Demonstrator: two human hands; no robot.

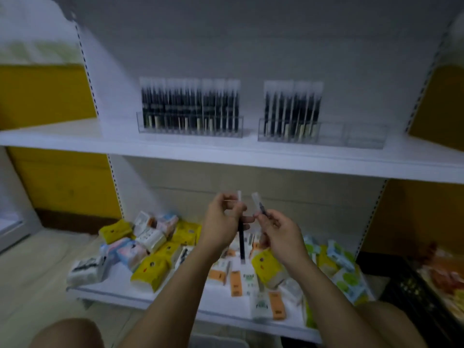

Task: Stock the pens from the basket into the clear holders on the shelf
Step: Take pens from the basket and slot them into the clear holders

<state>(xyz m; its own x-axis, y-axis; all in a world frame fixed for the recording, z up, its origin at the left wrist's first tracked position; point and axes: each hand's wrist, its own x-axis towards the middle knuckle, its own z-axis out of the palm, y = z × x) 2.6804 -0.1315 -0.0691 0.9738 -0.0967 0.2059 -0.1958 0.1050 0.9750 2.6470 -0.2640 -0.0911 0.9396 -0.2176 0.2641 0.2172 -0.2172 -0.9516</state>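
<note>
My left hand [222, 218] grips a black pen [241, 244] with a white cap, held upright below the upper shelf [75, 141]. Close beside it, my right hand [281, 234] pinches a second pen [261, 208] with a clear cap, tilted to the left. On the upper shelf stand two clear holders. The left holder [190, 126] is packed with black pens. The right holder [321, 133] has pens in its left half, and its right compartments [364, 135] hold nothing. The basket is not clearly in view.
The lower shelf [113, 288] carries many small packets in yellow, orange, green and white. A dark crate [406, 285] with orange goods sits at the lower right. Yellow panels flank the white shelf unit. My knees show at the bottom edge.
</note>
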